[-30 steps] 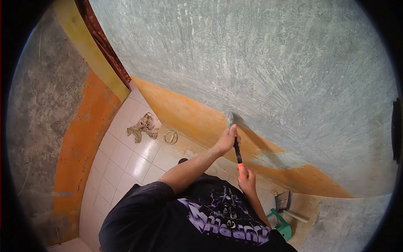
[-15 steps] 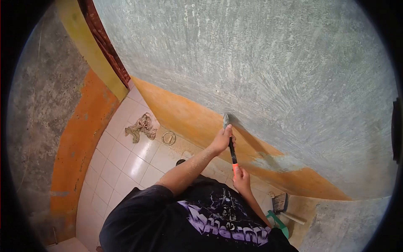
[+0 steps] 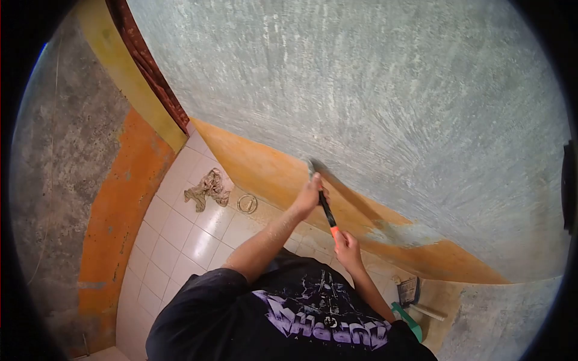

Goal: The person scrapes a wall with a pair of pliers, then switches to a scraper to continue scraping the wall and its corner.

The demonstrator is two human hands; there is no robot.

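I hold a scraper (image 3: pixel 326 212) with a black and orange handle against the wall (image 3: pixel 391 108). Its metal blade (image 3: pixel 311 166) presses where the grey scraped surface meets the orange painted band (image 3: pixel 265 165). My left hand (image 3: pixel 308 195) grips the tool just behind the blade. My right hand (image 3: pixel 347 248) is closed on the orange end of the handle. Both forearms reach out over my black printed shirt (image 3: pixel 289 313).
White floor tiles (image 3: pixel 180 228) lie below, with a crumpled rag (image 3: pixel 208 186) and a round floor drain (image 3: pixel 246 204). A green stool (image 3: pixel 409 322) and a brush (image 3: pixel 409 290) sit at lower right. A dark red door frame (image 3: pixel 147 66) stands at upper left.
Both hands and the scraper have slid left along the wall, with the blade moving up the boundary of the orange band.
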